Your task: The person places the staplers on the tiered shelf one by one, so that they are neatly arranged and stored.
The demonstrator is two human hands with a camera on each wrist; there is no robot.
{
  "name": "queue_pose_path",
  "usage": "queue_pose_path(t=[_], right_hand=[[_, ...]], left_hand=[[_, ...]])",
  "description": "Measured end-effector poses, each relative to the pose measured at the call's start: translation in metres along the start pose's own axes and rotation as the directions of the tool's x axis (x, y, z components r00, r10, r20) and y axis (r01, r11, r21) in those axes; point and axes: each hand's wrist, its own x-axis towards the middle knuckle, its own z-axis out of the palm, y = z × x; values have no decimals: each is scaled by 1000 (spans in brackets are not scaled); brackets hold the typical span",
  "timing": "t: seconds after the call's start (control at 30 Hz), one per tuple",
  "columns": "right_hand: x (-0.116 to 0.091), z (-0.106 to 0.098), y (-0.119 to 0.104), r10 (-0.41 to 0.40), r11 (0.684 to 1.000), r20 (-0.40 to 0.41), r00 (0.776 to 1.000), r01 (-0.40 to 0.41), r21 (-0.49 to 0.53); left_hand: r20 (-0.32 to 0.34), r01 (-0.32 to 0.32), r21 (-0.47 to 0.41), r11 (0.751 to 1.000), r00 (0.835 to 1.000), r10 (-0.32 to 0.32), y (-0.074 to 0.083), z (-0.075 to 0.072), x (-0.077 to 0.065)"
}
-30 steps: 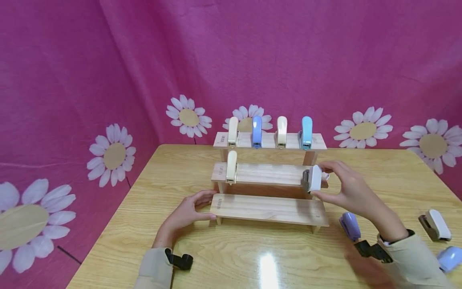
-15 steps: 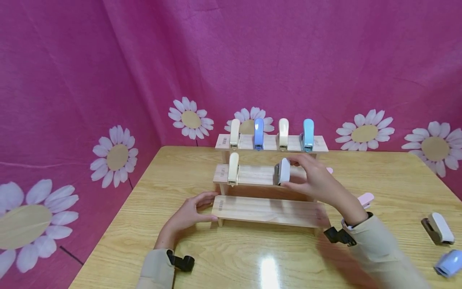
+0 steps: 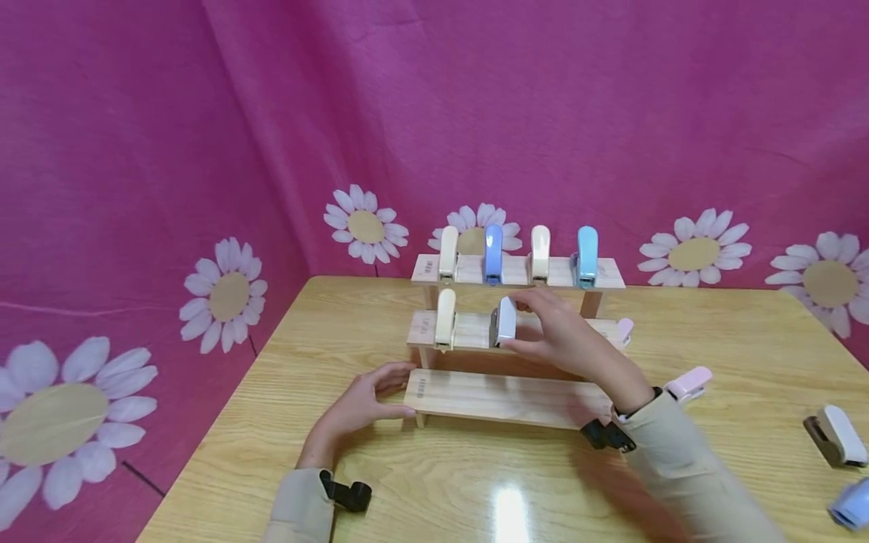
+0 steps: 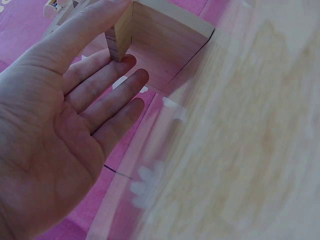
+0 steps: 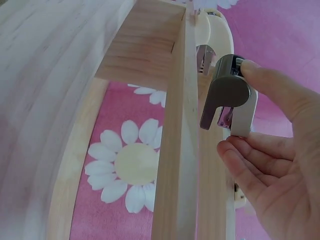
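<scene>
My right hand [image 3: 566,335] pinches a white stapler [image 3: 506,323] with a grey base between thumb and fingers, at the middle tier of a wooden three-step rack [image 3: 502,396]. The right wrist view has the stapler [image 5: 230,90] tilted over the board; whether it touches is unclear. A cream stapler [image 3: 445,320] stands just left of it on that tier. My left hand [image 3: 366,400] is at the left end of the lowest tier, its thumb against the wood. Its fingers [image 4: 117,97] extend fairly straight beside the rack's leg [image 4: 120,37] in the left wrist view.
Along the top tier stand a cream stapler [image 3: 449,255], a blue stapler [image 3: 493,255], another cream stapler [image 3: 539,255] and a light-blue stapler [image 3: 587,256]. To the right lie a pink stapler [image 3: 689,383], a white stapler [image 3: 842,436] and a periwinkle stapler [image 3: 852,504] on the table [image 3: 407,483].
My right hand has carried the white stapler leftward along the middle tier, from its right end to near the cream stapler. My left hand stays at the rack's end.
</scene>
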Motion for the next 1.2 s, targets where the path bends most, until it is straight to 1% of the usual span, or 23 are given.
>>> queue_pose_path(t=[0.17,0.43,0.67,0.73,0.87,1.2], right_hand=[[5,4,-1,19,1000,26,999,-18,-12],[12,13,0,13,998,41,999,-11,-54],[16,15,1,24,999,72,997,-22,-26],[17,15,2,35,999,85,996,-33,-20],[18,15,3,62,998,108,992,-62,-5],[16,16,3,75,996,101,992,-79,45]], left_hand=[[-1,0,8,1000,1000,0,1,2,0],[-7,-2,21,1000,1000,2,1,2,0],[-8,10,23,1000,1000,-10,3,2,0],[-7,6,26,1000,1000,-6,3,2,-1],[-8,19,29,999,1000,-18,4,1,-1],[-4,3,26,1000,1000,-3,2,0,0]])
